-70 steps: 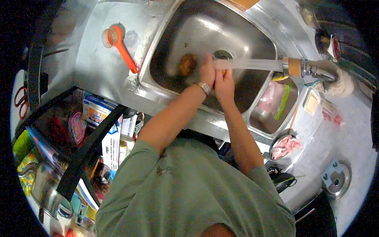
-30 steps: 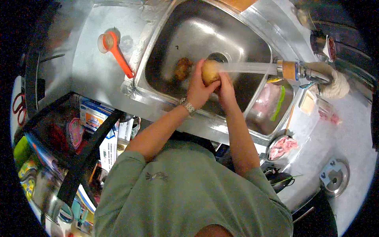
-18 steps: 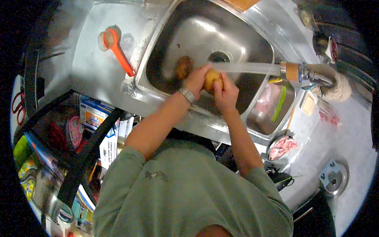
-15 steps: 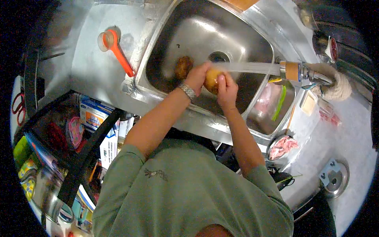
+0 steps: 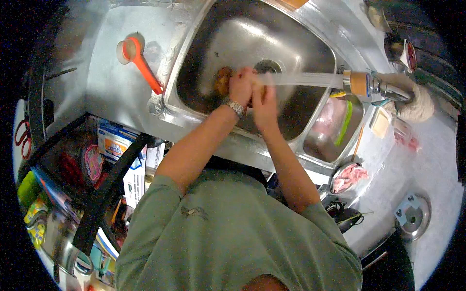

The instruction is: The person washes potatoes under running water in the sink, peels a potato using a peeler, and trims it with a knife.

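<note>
Right hand [image 5: 265, 107] has just closed in on the left hand [image 5: 241, 88], so the potato that sat in plain sight half a second ago is basically lost behind fingers and splash; my guess is it's in there between the two, and the rinsing is mid-scrub; left is curled over, knuckles up; right is partway open, thumb apart from the fingers; can't tell how firmly either has hold of anything.

Big to small: steel table [image 5: 107, 82] around it all; large sink [image 5: 208, 51] set into it, both hands over that; small basin [image 5: 320, 153] next door; tap [image 5: 376, 87] reaching in from the right, its water stream [image 5: 303, 79] running straight at the hands; orange-handled scoop [image 5: 141, 64] lying left of the sink; pinkish bag [image 5: 331, 120] in the small basin; brown lump [image 5: 223, 81] on the sink floor, just beside the left hand.
</note>
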{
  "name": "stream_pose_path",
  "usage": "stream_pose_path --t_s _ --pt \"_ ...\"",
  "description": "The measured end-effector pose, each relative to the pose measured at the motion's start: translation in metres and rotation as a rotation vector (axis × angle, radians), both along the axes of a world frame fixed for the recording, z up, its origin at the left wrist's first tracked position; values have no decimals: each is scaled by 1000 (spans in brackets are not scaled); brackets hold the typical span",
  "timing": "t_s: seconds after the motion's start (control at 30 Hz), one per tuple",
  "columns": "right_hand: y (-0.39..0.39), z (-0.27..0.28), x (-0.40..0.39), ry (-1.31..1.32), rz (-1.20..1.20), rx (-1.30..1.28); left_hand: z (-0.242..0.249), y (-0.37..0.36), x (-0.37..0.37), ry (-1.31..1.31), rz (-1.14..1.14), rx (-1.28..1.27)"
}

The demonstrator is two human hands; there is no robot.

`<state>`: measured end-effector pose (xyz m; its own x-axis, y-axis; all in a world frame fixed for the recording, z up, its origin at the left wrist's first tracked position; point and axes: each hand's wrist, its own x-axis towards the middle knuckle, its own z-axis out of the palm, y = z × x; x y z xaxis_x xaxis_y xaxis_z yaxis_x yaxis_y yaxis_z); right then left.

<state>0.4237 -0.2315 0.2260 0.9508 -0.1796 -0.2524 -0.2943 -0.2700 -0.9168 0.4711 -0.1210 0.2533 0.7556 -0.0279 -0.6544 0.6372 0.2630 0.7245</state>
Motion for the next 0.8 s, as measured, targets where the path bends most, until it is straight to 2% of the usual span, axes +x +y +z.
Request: stream_pose_path --t_s 0.07,0.1,0.17,0.2,0.27,0.3,0.4,0.47,0.5,0.53,0.57,0.6,0.63,0.67,0.7,0.73,0.77,0.8 --pt "6 36 9 55 268 -284 -15 -4 -3 -88 27 202" --pt "2 28 8 53 260 -287 -20 -7 -5 -118 33 269" --pt "-9 3 11 56 69 166 -20 -10 -12 -198 158 139" --pt "-17 5 12 64 68 166 -8 -8 -18 -190 157 139" --pt "-27 26 23 560 -116 662 27 2 -21 -376 85 13" --pt "-18 53 31 617 -133 666 27 7 -18 -381 81 11" --pt "-3 67 28 626 -206 706 20 12 -18 -476 -15 105" --pt "5 48 20 536 -105 662 8 12 -9 -230 59 184" --pt "12 49 16 417 -105 592 10 17 -7 -229 61 187" --pt "15 50 14 300 -108 520 11 21 -6 -149 -8 174" --pt "12 51 18 302 -107 519 11 23 -4 -70 -77 159" --pt "8 61 28 338 75 346 4 20 -9 -64 -80 156" --pt "3 65 32 378 251 171 -2 15 -18 -229 -120 328" --pt "-1 56 36 385 241 170 -10 13 -22 -318 -149 408" --pt "-5 42 45 428 242 199 -13 11 -25 -404 -173 494" --pt "-8 36 53 471 242 227 -13 10 -24 -422 -104 585" --pt "-11 32 56 575 188 411 -13 8 -23 -439 -32 675" --pt "-11 41 58 571 180 409 -6 5 -22 -445 -36 670"
